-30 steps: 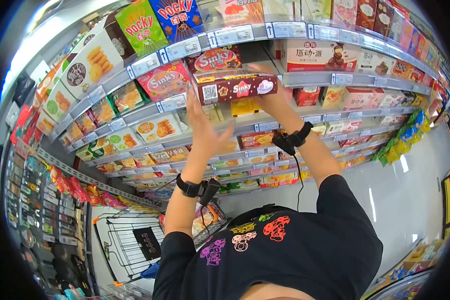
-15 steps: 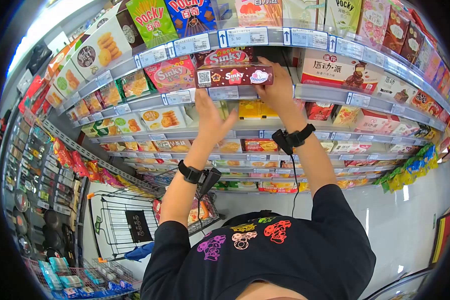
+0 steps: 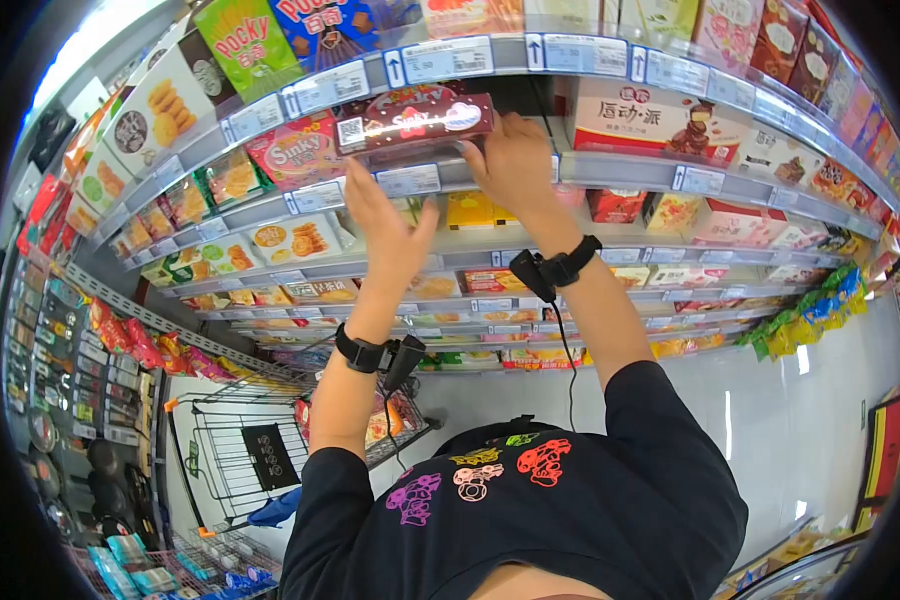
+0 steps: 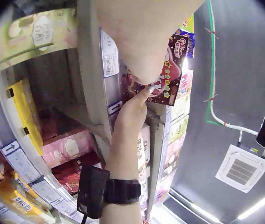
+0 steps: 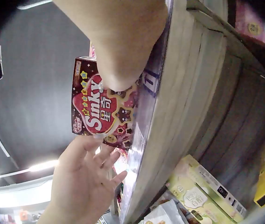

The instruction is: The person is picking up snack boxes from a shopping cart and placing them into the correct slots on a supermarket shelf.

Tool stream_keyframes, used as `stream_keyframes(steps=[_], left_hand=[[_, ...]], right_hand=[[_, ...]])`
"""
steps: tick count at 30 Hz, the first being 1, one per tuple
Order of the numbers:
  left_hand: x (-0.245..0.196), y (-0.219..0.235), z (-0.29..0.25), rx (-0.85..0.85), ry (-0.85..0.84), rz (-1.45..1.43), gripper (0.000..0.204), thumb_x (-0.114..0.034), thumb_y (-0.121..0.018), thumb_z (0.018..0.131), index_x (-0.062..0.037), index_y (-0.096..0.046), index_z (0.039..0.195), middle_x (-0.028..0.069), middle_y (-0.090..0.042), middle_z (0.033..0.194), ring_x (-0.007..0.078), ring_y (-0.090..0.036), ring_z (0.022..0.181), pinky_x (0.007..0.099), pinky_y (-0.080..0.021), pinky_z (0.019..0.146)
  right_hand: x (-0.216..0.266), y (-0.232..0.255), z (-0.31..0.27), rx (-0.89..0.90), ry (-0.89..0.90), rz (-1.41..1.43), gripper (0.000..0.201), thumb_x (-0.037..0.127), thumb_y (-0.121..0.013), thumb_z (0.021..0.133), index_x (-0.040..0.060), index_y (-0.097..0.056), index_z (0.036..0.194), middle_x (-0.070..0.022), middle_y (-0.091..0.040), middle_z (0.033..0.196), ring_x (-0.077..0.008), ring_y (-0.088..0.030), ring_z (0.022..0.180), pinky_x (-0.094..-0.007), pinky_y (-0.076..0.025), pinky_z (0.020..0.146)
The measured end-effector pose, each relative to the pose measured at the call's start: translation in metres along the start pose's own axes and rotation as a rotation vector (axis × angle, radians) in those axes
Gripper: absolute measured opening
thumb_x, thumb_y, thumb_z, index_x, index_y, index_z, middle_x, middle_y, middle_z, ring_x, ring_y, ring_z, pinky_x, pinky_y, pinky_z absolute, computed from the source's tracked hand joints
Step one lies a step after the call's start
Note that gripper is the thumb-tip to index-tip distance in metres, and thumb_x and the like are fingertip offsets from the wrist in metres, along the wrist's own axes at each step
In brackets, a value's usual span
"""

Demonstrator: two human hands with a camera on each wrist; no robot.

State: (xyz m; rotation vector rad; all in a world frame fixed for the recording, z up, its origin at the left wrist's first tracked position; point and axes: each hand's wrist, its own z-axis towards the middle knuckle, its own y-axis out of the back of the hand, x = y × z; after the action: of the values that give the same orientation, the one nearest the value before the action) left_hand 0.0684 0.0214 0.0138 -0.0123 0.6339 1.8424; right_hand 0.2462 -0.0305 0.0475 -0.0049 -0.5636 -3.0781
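Observation:
A dark brown Sinky box [image 3: 410,128] is at the front of a shelf, beside a pink Sinky box [image 3: 295,152], partly covering another box. My right hand [image 3: 518,165] grips its right end, thumb low. My left hand [image 3: 390,225] is raised below the box's left part, fingers extended and holding nothing. In the right wrist view the left hand [image 5: 81,182] has its fingertips close to the box [image 5: 93,102]; contact is unclear. The left wrist view shows the right hand [image 4: 131,112] with its thumb against the box [image 4: 172,79], partly hidden by the left hand.
Price-label rails [image 3: 410,180] run along the shelves. A white snack box [image 3: 655,120] stands to the right, Pocky boxes [image 3: 245,45] above left. Yellow boxes [image 3: 470,210] sit one shelf lower. A shopping cart [image 3: 245,450] is at lower left, and hanging snack bags [image 3: 815,315] are at right.
The brown box has moved away from me toward the shelf, from below the label rail to above it. My left hand has come off its left end; my right hand has stayed on it.

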Motion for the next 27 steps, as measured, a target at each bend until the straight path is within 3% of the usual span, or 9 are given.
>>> stream_keyframes(steps=[9,19,22,27], left_hand=[[-0.013,0.005,0.015,-0.024,0.028,0.071,0.095,-0.022,-0.067,0.069,0.0082,-0.007,0.137,0.0324,-0.021,0.135,0.0461,-0.024,0.122,0.0522,-0.017,0.101],[-0.012,0.002,0.016,-0.023,0.063,0.153,0.095,-0.024,-0.067,0.068,0.0092,-0.009,0.136,0.0328,-0.026,0.132,0.0461,-0.031,0.118,0.0512,-0.025,0.097],[-0.013,0.004,0.015,0.011,0.119,0.124,0.096,-0.024,-0.068,0.07,0.0077,-0.007,0.137,0.0339,-0.025,0.134,0.0463,-0.028,0.122,0.05,-0.021,0.102],[-0.009,0.004,0.015,-0.027,0.063,0.14,0.096,-0.023,-0.068,0.068,0.0072,-0.008,0.137,0.0319,-0.028,0.132,0.0445,-0.032,0.118,0.0499,-0.024,0.098]], right_hand=[[0.002,-0.006,0.003,-0.05,-0.057,0.023,0.029,0.031,-0.061,0.077,0.0024,-0.055,0.071,-0.0122,-0.055,0.058,-0.0275,-0.053,0.059,-0.0391,-0.041,0.058],[0.004,-0.008,0.003,-0.023,-0.056,-0.067,0.033,0.036,-0.06,0.078,0.0046,-0.056,0.069,-0.0097,-0.055,0.056,-0.0251,-0.053,0.06,-0.0372,-0.04,0.06],[0.003,-0.01,0.003,-0.039,-0.04,-0.069,0.033,0.036,-0.06,0.077,0.0046,-0.056,0.069,-0.0097,-0.055,0.056,-0.0254,-0.053,0.06,-0.0374,-0.04,0.06],[0.002,-0.01,0.004,-0.063,-0.04,-0.037,0.034,0.037,-0.061,0.076,0.0042,-0.056,0.07,-0.0102,-0.055,0.057,-0.0254,-0.053,0.06,-0.0383,-0.041,0.06]])
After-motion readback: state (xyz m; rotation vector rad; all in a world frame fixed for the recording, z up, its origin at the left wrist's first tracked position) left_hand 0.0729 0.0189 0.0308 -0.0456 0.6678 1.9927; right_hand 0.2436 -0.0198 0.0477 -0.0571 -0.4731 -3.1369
